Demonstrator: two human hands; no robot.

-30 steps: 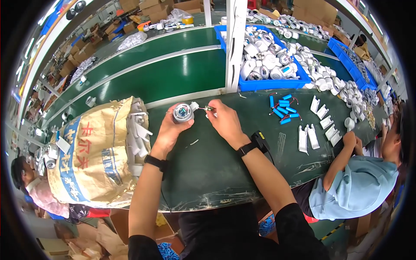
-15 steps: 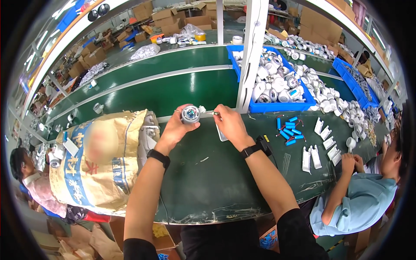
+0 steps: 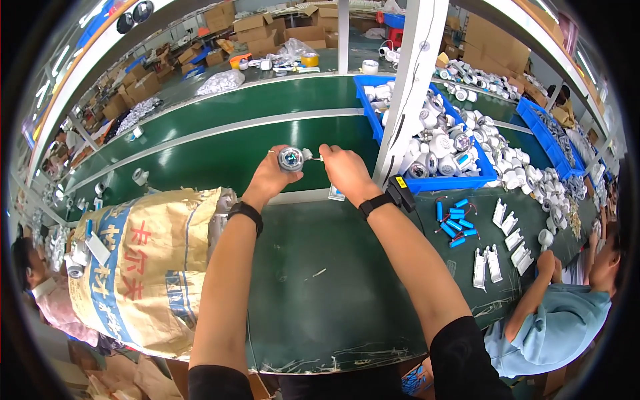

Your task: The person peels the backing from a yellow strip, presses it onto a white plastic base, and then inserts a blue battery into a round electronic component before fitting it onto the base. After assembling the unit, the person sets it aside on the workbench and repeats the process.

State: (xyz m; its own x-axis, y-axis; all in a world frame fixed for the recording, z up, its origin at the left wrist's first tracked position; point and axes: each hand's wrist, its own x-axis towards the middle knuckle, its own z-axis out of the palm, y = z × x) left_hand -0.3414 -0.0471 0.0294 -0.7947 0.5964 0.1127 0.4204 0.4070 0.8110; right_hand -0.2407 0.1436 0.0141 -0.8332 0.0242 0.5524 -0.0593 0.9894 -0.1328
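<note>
My left hand [image 3: 268, 180] is closed around a round white-and-grey device [image 3: 291, 159] with a shiny clear dome facing up. A small white joint sticks out from the device's right side. In my right hand [image 3: 348, 175] the fingers are pinched on a thin rod-like tool [image 3: 316, 159], whose tip points at that joint. Whether the tip touches it I cannot tell, and my fingers hide most of the tool. Under my right hand a flat white piece [image 3: 337, 193] lies partly covered. Both hands are above the bench's far edge.
A large printed sack [image 3: 180, 233] lies on the left. To the right are blue battery cells [image 3: 457, 223], white casings [image 3: 494, 267] and a black device [image 3: 401, 193]. A blue bin [image 3: 460, 183] full of white devices stands behind a post [image 3: 408, 100]. Co-workers sit on both sides.
The view has shifted, so the bench and bin sit lower in it. Both hands keep their grips, still close together, with the tool pointing at the device's joint.
</note>
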